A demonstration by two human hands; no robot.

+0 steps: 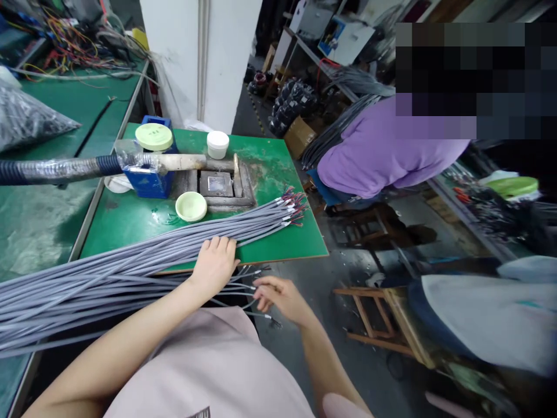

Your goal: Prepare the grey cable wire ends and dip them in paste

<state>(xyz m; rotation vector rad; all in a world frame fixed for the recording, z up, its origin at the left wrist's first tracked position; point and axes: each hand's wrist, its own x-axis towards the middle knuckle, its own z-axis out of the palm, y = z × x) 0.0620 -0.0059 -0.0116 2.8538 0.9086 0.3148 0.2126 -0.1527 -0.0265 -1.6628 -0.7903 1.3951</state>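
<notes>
Mid-frame, green tabletop [270,159] bore grey cables [152,248], seemingly being sorted: left hand [216,261] draped over, grip unclear, loosely curled right hand [281,295] likely needing a pinch.

green table [278,247] | grey cables [165,247] | white tub [217,145] | pale bowl [191,206]

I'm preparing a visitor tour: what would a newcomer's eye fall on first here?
The bundle of gray cables stretches from the left edge onto the green tabletop, under the left hand. Beyond it, a thick hose runs past a blue container. At upper right, a co-worker's purple shirt stands out.
</notes>
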